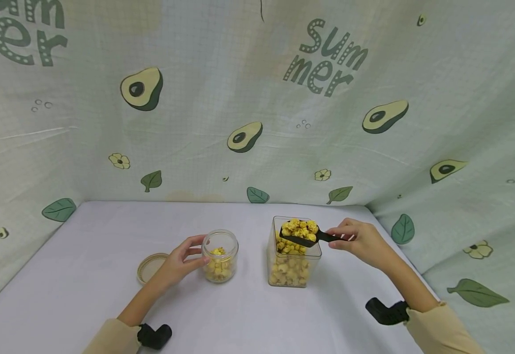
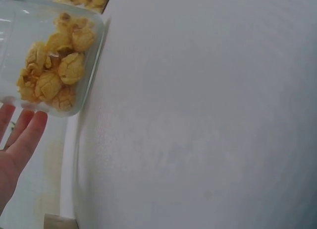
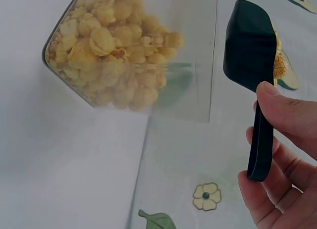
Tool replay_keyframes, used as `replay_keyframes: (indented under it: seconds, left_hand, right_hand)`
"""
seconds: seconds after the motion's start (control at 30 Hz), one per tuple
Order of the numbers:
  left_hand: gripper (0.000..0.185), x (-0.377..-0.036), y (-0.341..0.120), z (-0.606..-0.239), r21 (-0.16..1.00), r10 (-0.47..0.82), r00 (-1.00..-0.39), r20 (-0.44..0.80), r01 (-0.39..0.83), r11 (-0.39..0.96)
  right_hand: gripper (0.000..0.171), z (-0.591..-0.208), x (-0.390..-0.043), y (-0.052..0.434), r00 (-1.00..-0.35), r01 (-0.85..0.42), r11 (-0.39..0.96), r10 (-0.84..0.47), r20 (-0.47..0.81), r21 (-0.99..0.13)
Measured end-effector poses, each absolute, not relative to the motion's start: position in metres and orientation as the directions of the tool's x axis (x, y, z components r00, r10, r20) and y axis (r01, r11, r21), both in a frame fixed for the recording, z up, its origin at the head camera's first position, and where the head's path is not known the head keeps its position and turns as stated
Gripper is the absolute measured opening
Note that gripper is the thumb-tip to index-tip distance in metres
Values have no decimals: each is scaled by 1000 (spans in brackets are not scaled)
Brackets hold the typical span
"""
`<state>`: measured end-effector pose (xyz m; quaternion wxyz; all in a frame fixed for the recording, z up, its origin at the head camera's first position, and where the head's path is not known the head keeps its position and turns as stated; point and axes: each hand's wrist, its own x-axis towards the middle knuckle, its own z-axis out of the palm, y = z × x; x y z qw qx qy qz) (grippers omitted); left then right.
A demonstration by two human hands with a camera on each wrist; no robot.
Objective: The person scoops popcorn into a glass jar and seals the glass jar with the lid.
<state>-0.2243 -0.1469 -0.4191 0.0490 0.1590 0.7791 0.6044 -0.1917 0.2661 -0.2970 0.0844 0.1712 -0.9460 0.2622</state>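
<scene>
My right hand (image 1: pixel 361 242) pinches the handle of a black scoop (image 3: pixel 250 45) between thumb and fingers. Yellow popcorn (image 1: pixel 300 229) is heaped in the scoop, which is over the open top of a clear square container (image 1: pixel 271 268). More popcorn (image 3: pixel 101 53) lies inside that container. To the left stands a clear round jar (image 1: pixel 220 240), its mouth uncovered, with a few popcorn pieces (image 2: pixel 49 78) in its lower part. My left hand (image 1: pixel 184 262) holds the jar's left side, thumb at the front and fingers toward the back; the fingertips meet the glass in the left wrist view.
A round lid (image 1: pixel 148 268) with a tan rim lies on the white table (image 1: pixel 239 324) left of the jar, partly behind the left forearm. A printed avocado cloth (image 1: pixel 195 98) hangs behind the table and along its sides.
</scene>
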Motion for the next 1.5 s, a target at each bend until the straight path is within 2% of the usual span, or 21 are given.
replay_keyframes:
  seconds: [0.57,1.1,1.5]
  left_hand:
    - [56,-225,-146,-421,954,314,-936,160,228,194]
    - [57,-226,-146,-425,960,306,-942,135,201,197]
    - [57,-225,-146,-425,960,309,-943,127,195,200]
  right_hand:
    - [26,-292,-199,236,-912,-409,770,-324,253,-489]
    - [23,-297,-210,195,-893,-449,739,-381,238,-502]
    - [20,-299,-212,170,-868,-496,740,-438,233,-455]
